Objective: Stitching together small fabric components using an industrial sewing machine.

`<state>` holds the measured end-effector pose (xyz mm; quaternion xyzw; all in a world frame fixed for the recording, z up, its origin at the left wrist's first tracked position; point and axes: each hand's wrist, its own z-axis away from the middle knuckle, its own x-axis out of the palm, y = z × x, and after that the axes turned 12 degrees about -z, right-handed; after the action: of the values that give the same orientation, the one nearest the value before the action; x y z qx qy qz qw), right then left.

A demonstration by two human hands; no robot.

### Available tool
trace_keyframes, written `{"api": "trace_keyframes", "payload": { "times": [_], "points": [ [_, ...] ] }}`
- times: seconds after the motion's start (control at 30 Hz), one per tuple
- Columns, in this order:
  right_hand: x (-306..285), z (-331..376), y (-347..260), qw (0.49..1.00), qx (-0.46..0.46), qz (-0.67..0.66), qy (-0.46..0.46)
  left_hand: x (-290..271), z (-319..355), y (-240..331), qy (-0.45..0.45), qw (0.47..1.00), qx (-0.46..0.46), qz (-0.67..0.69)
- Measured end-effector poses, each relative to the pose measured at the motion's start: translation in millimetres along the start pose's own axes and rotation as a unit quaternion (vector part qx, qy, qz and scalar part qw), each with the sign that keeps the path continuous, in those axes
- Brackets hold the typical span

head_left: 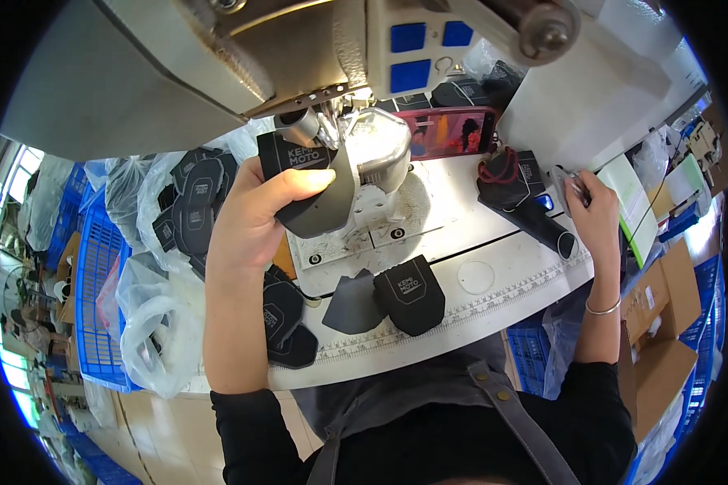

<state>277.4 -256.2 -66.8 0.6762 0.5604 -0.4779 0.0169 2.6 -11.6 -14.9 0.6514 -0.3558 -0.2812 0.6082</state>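
My left hand [255, 212] grips a black padded fabric piece [319, 202] with pale print, its thumb lying across the top. That piece is held up beside the needle area of the sewing machine [299, 48], next to a clear guard [384, 153]. At the right side of the table, my right hand [592, 202] has its fingers closed around a small, greyish, metallic-looking thing whose kind I cannot make out. Near the front edge lie a black printed piece [412, 295] and a plain dark grey piece [354, 305], overlapping slightly.
A phone in a red case [453, 133] stands behind the machine bed. Black pieces [198, 202] pile at the left, by plastic bags [158, 323] and a blue crate [101, 283]. A black handled object [534, 218] lies near my right hand. Cardboard boxes [663, 347] stand right.
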Motion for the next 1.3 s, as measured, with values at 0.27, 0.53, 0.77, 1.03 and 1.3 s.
{"api": "trace_keyframes", "payload": {
  "times": [0.27,0.53,0.77,1.03,1.3],
  "points": [
    [0,1,3,1.0,0.021,0.013,-0.011,1,1,0,0.0,1.0,-0.002,0.005],
    [1,1,2,1.0,0.001,0.015,0.003,-1,0,-2,-0.01,1.0,0.005,0.002],
    [0,3,3,1.0,-0.003,0.01,0.005,-2,1,-2,-0.013,1.0,0.005,-0.014],
    [19,-5,-74,0.948,-0.257,-0.151,0.11,-1,4,-2,-0.006,1.0,-0.005,-0.013],
    [80,-32,-152,0.824,-0.514,-0.238,0.02,2,5,0,-0.011,1.0,0.004,-0.007]
  ]
}}
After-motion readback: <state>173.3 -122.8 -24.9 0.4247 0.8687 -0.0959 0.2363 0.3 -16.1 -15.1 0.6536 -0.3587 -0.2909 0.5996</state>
